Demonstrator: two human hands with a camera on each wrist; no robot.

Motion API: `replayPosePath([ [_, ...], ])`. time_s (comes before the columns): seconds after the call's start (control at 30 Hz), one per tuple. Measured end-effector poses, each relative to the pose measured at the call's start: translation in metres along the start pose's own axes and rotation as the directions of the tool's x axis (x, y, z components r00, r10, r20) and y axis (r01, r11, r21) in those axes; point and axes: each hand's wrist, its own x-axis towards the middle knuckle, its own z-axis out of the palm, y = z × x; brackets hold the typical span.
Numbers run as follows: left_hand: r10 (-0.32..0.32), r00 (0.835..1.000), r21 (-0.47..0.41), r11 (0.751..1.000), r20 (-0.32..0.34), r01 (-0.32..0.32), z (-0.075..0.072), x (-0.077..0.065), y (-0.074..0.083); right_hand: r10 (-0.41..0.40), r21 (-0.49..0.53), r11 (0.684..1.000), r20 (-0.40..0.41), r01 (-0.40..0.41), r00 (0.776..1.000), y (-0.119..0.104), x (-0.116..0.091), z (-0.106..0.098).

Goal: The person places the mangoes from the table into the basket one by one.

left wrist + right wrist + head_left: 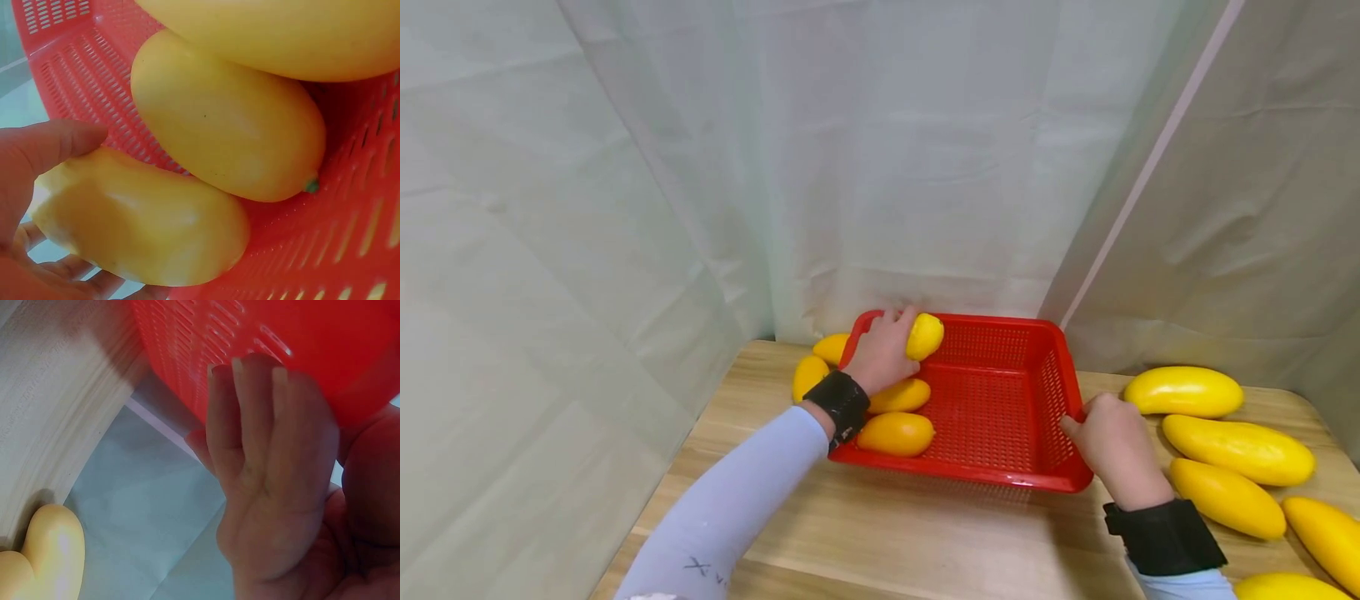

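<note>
My left hand (883,354) holds a smooth, long yellow fruit (926,337), mango-like in shape, at the back left of a red plastic basket (992,478). In the left wrist view, the thumb lies on one side of this fruit (150,219) and the fingers pass round the other. Beside it in the basket lie two more yellow fruits, one with a small green stem stub (311,185). My right hand (1116,446) grips the basket's right rim; in the right wrist view its fingers (284,444) press along the outer wall.
Several larger yellow fruits (1240,450) lie on the wooden table (865,533) right of the basket. Two others (810,377) sit just outside its left side. Pale sheeting (910,167) hangs behind the table and on both sides.
</note>
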Motion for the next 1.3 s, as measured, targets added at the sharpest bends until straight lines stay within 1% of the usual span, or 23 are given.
replayPosePath([
  [0.13,0.01,1.0,0.034,0.999,0.023,-0.011,0.005,-0.001,0.001,0.009,0.003,1.0,0.003,-0.009,1.0,0.0,-0.001,0.001],
  [0.33,0.048,0.997,0.093,0.994,0.056,-0.053,0.011,-0.004,0.006,0.002,0.009,1.0,-0.004,-0.002,1.0,0.0,-0.002,0.001],
  [0.47,0.061,0.994,0.135,0.988,0.085,-0.073,0.014,-0.004,0.009,0.002,0.018,1.0,-0.006,-0.002,1.0,0.0,-0.003,0.002],
  [0.83,0.087,0.981,0.179,0.977,0.173,-0.119,0.018,-0.002,0.01,0.015,0.04,0.999,0.005,-0.015,1.0,0.001,-0.003,0.002],
  [1.1,0.058,0.977,0.188,0.977,0.207,-0.098,0.018,-0.003,0.013,0.02,0.053,0.998,0.011,-0.021,1.0,0.002,-0.002,0.003],
  [1.3,0.005,0.968,0.168,0.985,0.249,-0.049,0.023,-0.006,0.012,0.028,0.052,0.998,0.015,-0.029,0.999,0.002,-0.002,0.004],
])
